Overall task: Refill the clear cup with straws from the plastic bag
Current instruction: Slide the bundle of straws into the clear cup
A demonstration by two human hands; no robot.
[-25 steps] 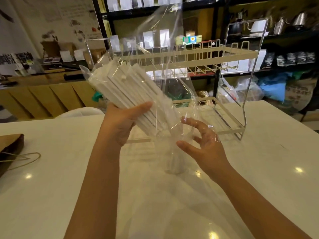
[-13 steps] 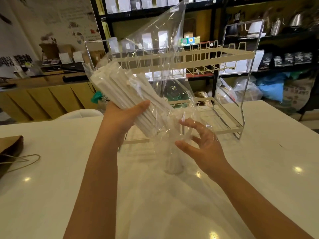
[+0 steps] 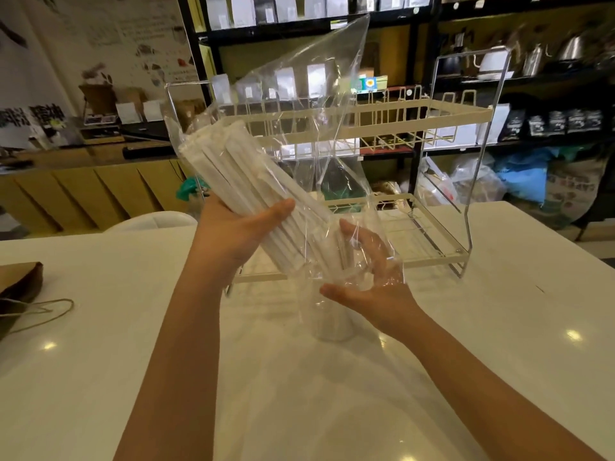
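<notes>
1. White glossy counter (image 3: 100, 377): carries every item below; both forearms reach over its near edge.

2. Cream-and-chrome two-tier wire rack (image 3: 466, 114): stands toward the far edge, behind the hands.

3. Clear crinkled plastic bag (image 3: 309, 104): held aloft over the middle of the counter, loose film rising to a peak and draping down over the right hand.

4. Bundle of white paper-wrapped straws (image 3: 239, 194): inside the bag; long axis tilted, upper ends toward the far left, lower ends pointing down and right toward the cup.

5. Brown paper carrier with twine handle (image 3: 20, 284): at the left edge, well apart.

6. Left hand (image 3: 233, 234): closed around the bundle through the film, thumb across the front.

7. Right hand (image 3: 369, 277): open, fingers spread, gripping nothing firmly; sits under the film just beside the straws' lower ends, the nearer hand to the cup.

8. Clear plastic cup (image 3: 332, 321): upright mid-counter, directly below the bundle's lower ends; contents cannot be told. Judgement: straws need guiding downward along their axis into its mouth.
</notes>
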